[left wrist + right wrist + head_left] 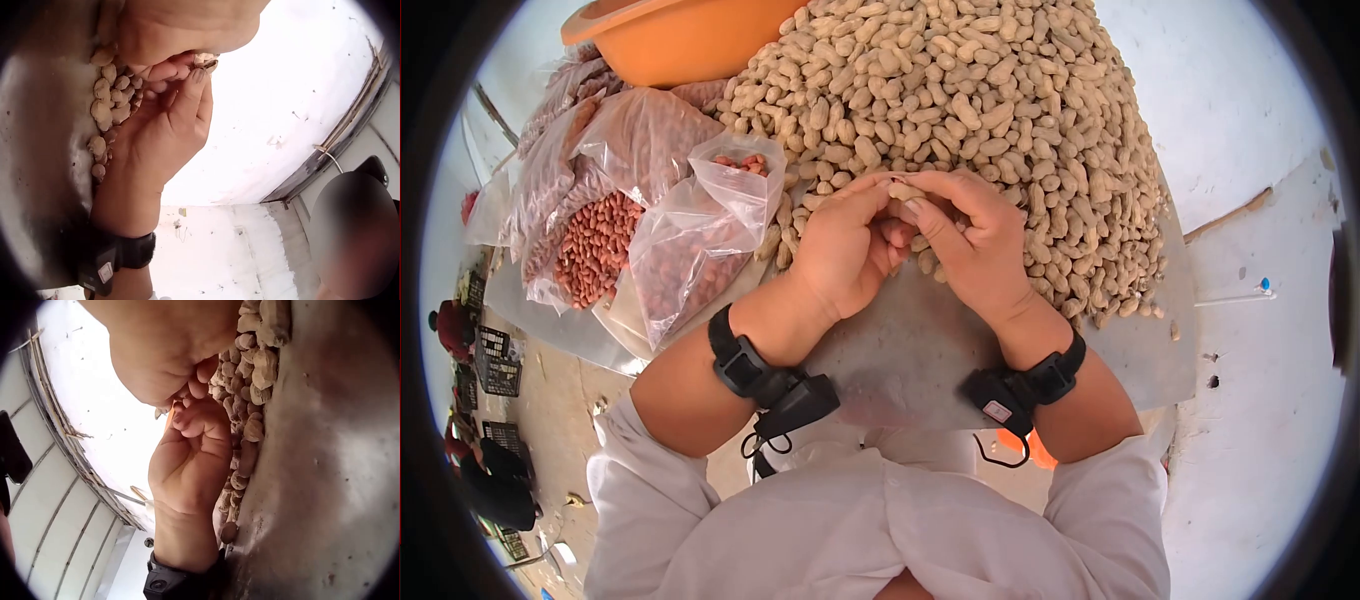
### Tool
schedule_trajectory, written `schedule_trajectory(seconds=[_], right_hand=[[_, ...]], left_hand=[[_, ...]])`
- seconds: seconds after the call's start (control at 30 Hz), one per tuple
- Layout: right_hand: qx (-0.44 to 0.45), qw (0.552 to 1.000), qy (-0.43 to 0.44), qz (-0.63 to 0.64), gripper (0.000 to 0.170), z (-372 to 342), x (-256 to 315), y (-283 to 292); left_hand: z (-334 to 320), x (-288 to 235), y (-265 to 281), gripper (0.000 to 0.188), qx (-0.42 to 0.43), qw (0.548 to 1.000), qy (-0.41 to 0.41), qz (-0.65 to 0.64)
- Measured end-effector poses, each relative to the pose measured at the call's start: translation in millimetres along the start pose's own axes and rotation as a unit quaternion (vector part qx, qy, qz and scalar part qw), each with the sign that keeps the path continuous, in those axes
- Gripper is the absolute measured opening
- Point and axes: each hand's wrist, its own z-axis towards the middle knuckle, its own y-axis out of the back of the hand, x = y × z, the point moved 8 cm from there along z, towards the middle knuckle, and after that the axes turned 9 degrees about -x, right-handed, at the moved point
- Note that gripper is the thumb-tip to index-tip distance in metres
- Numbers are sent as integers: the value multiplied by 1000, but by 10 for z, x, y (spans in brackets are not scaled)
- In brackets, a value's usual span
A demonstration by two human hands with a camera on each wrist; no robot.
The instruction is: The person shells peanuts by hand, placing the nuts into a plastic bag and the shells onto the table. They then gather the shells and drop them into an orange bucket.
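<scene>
A peanut (pixel 904 191) in its pale shell is between the fingertips of both hands, at the foot of the heap. My left hand (pixel 836 243) pinches it from one side, its other fingers curled below. My right hand (pixel 980 237) grips the other side, thumb pressed along the shell. In the left wrist view the shell (pixel 211 65) shows a parted edge at the right thumb's tip. The right wrist view has the two hands' fingers meeting, with most of the peanut hidden behind them.
A large heap of unshelled peanuts (pixel 960 90) covers the back of the metal table (pixel 880 370). To the left lie clear plastic bags (pixel 700 225) of red shelled kernels (pixel 598 245). An orange basin (pixel 690 45) stands behind them. Black crates (pixel 498 375) are on the floor at far left.
</scene>
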Motion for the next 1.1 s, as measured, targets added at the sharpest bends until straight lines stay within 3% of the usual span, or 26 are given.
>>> schedule_trajectory(seconds=[0.23,0.37,0.47,0.57,0.63,0.67,0.7,0.77,0.87,0.97,1.03,1.1], right_hand=[[0,997,67,-49,19,-2,121,-29],[9,992,104,-65,20,15,178,1],[-3,1000,2,-10,20,9,84,32],[-16,998,30,-50,19,28,141,96],[-37,994,-93,48,18,13,-43,139],[-48,982,-152,97,18,-2,-138,148],[-77,947,-218,224,18,-13,-252,159],[-128,815,-332,458,17,-54,-452,126],[-169,730,-395,532,18,-54,-435,126],[-111,774,-383,491,12,-9,-566,223],[32,920,-326,217,10,85,-340,273],[178,963,-203,-12,9,81,-171,226]], left_hand=[[-66,55,1,18,-47,993,86,-72],[-38,89,-2,16,8,993,103,-58],[-84,74,-28,15,4,995,97,1],[-70,79,-37,14,29,995,71,58],[-102,54,-80,16,52,994,61,72],[-110,32,-90,18,55,995,60,48],[-116,6,-99,21,59,996,59,25],[-88,-50,-60,26,54,996,60,-35],[12,-162,78,33,14,989,66,-131],[20,-227,137,38,-36,981,64,-179],[-6,-220,135,41,-53,980,58,-182],[10,-234,169,40,-46,980,57,-186]])
